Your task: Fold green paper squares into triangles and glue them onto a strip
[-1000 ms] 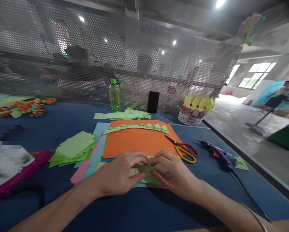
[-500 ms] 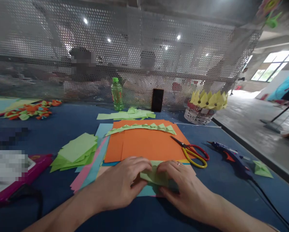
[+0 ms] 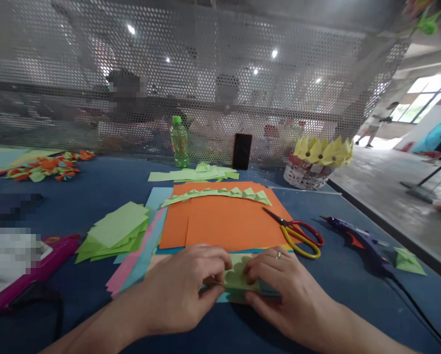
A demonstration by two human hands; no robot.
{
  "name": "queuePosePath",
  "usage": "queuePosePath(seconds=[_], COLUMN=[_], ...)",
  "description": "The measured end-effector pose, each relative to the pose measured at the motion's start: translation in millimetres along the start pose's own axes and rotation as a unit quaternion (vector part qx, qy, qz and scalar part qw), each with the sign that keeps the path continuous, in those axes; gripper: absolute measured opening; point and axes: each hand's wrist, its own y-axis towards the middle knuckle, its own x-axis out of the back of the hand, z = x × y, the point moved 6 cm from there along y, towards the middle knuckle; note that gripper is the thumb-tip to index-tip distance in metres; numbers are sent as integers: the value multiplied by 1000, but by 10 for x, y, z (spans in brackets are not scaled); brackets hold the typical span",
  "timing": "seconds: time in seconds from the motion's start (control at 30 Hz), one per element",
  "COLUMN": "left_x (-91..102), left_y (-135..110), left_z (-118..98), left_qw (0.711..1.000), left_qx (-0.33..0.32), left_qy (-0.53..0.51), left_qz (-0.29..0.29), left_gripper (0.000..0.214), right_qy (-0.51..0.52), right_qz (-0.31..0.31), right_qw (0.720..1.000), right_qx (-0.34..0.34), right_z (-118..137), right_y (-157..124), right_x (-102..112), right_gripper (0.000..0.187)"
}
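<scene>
1. A green paper piece (image 3: 238, 278) is pinched between the left hand (image 3: 183, 290) and the right hand (image 3: 282, 290). Both are closed on it with fingertips pressed down, near the bench's (image 3: 95, 187) near edge.
2. A partly made fold is judged to be in hand.
3. A row of folded green pieces (image 3: 216, 195) is laid along the far edge of the orange sheet (image 3: 223, 221). A stack of green squares (image 3: 115, 230) is left unfolded to the left.
4. Compared with half a second earlier, the piece is pressed flatter and more is covered by the fingers.
</scene>
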Motion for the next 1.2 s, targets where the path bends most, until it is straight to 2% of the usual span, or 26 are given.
queuePosePath(seconds=[0.17,0.33,0.53,0.67,0.83,0.93,1.07,1.2], left_x=[-36,-23,-8,-35,-53,-37,-28,-38], left_y=[20,40,10,-2,-18,-6,22,43], left_z=[86,90,143,184,170,155,164,158], left_qw=[998,994,983,982,983,985,983,980], left_qx=[66,100,178,172,172,163,167,179], left_qy=[-19,-15,-9,5,21,6,17,10], left_qz=[-13,-32,-51,-76,-59,-63,-77,-89], left_gripper=[5,13,17,16,15,15,16,12], right_qy=[9,38,60,59,66,68,69,27], right_qz=[-15,-29,-38,-44,-33,-10,5,1], right_qw=[999,994,989,990,992,992,992,989], right_qx=[-46,-97,-132,-121,-100,-106,-104,-142], right_z=[-90,-187,-238,-219,-146,-143,-164,-224], right_y=[-7,4,11,4,-10,-9,6,11], right_x=[-24,-52,-75,-69,-52,-58,-83,-110], right_gripper=[17,20,20,20,21,28,21,26])
